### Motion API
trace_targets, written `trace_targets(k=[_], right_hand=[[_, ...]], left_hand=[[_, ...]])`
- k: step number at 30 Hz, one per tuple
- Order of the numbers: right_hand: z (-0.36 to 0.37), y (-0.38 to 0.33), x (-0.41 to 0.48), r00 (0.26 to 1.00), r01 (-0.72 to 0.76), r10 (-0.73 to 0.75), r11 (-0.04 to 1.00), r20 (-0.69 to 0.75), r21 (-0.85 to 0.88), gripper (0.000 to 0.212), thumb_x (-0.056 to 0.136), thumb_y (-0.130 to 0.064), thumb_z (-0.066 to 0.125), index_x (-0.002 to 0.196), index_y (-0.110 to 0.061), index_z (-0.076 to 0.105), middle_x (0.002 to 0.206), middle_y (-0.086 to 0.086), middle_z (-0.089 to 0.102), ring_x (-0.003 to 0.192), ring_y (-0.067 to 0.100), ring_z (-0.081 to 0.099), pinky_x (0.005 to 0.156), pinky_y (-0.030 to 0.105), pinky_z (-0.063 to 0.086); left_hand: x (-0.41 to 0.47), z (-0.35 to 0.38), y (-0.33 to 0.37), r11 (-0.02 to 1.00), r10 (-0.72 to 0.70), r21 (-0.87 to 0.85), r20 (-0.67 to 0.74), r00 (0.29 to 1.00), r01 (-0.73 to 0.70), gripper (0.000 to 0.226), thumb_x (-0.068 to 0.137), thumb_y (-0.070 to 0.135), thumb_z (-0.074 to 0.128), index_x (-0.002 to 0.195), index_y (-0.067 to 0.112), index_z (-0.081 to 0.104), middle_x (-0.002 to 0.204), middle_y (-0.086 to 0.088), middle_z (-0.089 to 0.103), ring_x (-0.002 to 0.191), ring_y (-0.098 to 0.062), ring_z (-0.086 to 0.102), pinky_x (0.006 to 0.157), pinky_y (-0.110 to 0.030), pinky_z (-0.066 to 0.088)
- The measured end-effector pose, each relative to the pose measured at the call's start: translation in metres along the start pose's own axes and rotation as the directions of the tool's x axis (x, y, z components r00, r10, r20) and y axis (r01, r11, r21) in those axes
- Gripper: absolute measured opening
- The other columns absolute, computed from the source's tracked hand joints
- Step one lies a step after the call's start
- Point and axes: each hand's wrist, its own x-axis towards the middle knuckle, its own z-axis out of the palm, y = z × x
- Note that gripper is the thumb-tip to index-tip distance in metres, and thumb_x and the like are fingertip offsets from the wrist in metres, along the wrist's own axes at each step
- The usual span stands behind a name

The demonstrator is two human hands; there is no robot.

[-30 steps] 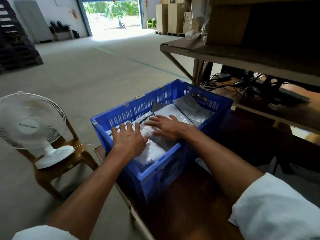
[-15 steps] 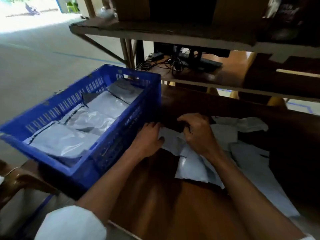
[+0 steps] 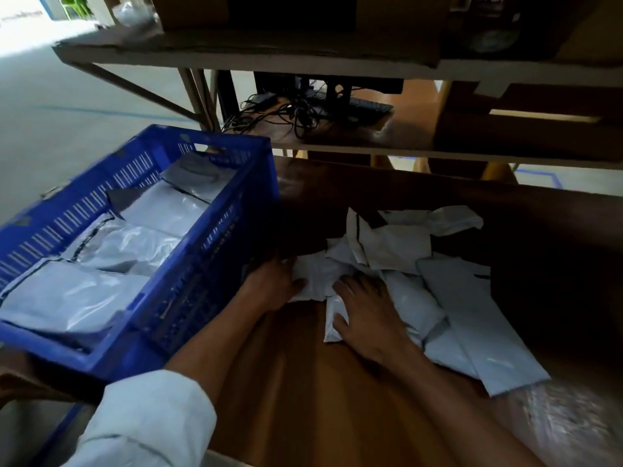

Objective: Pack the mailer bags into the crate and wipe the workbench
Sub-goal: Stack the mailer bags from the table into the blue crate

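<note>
Filling the blue crate (image 3: 188,284) are flat grey mailer bags (image 3: 101,291), overlapped end to end. Just right of the crate, on the workbench (image 3: 303,382), the left hand (image 3: 269,284) grips the edge of a loose bag (image 3: 315,281) (thumb on top). Further right, the right hand (image 3: 367,315) lies spread-fingered on the heap (image 3: 455,298), gripping nothing. Beyond the crate, tangled cables (image 3: 296,116) sit on a shelf.
</note>
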Motion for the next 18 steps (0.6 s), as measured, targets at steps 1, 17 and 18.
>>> trace_targets(k=[1, 17, 18], right_hand=[[-0.001, -0.003, 0.000, 1.000, 0.007, -0.007, 1.000, 0.004, 0.025, 0.060, 0.084, -0.042, 0.046, 0.140, -0.020, 0.047, 0.142, 0.003, 0.049, 0.131, 0.025, 0.044, 0.111, 0.045, 0.035], [0.020, -0.026, 0.014, 0.988, -0.048, 0.052, 0.998, 0.146, -0.032, 0.081, 0.086, -0.073, 0.017, 0.156, -0.031, 0.013, 0.163, 0.011, 0.014, 0.147, 0.033, 0.019, 0.118, 0.048, 0.023], [0.021, -0.026, 0.015, 0.986, -0.059, 0.062, 0.998, 0.152, -0.026, 0.079, 0.088, -0.072, 0.022, 0.156, -0.033, 0.011, 0.163, 0.011, 0.014, 0.147, 0.032, 0.019, 0.118, 0.047, 0.023]], left_hand=[[-0.009, 0.002, 0.003, 0.999, -0.020, 0.029, -0.013, 1.000, 0.020, 0.071, 0.100, 0.060, 0.037, 0.156, 0.019, 0.027, 0.159, -0.013, 0.032, 0.139, -0.032, 0.041, 0.114, -0.049, 0.035], [-0.098, 0.064, -0.009, 0.989, -0.116, -0.109, -0.116, 0.986, 0.104, 0.083, 0.086, 0.080, 0.029, 0.156, 0.045, 0.002, 0.167, -0.004, 0.007, 0.146, -0.039, 0.020, 0.115, -0.055, 0.026], [-0.102, 0.067, -0.012, 0.975, -0.175, -0.165, -0.149, 0.973, 0.150, 0.083, 0.087, 0.079, 0.032, 0.154, 0.048, -0.004, 0.166, -0.003, 0.012, 0.144, -0.040, 0.025, 0.114, -0.058, 0.027]])
